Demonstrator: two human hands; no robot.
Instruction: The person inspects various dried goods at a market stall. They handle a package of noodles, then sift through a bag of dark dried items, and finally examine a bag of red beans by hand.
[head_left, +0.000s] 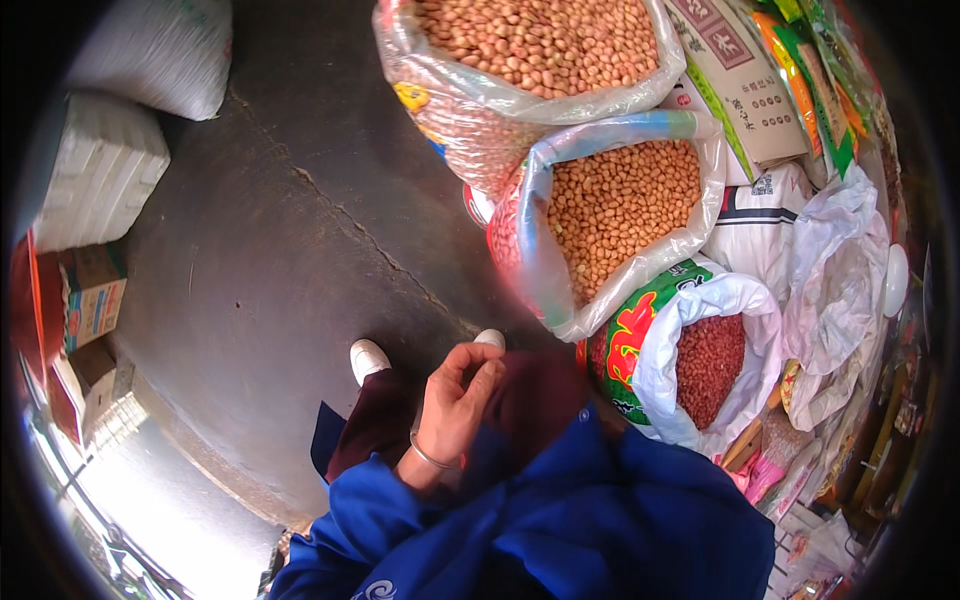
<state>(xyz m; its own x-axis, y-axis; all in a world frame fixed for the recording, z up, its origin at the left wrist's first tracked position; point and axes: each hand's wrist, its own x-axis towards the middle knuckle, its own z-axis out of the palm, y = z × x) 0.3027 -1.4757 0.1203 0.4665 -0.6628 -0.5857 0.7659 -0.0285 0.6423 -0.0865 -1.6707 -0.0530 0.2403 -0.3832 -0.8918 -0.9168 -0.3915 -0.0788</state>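
My left hand (454, 401) is held over my lap, fingers curled and the thumb tip close to the index fingertip; nothing shows between them. A metal bangle (431, 454) circles its wrist. My right hand is out of view; the blue sleeve on that side reaches toward the sacks. Before me on the right stand open sacks: a large one of pinkish peanuts (540, 45), one of light brown peanuts (622, 210), and a green and white one of small dark red peanuts or beans (711, 367). My left hand touches none of them.
White shoes (369, 360) stand on the dark, cracked floor (300, 247). At left are a white foam box (105, 169), a stuffed white sack (172, 52) and a cardboard box (94, 300). Packaged goods (810, 82) and crumpled plastic bags (840, 270) lie beyond the sacks.
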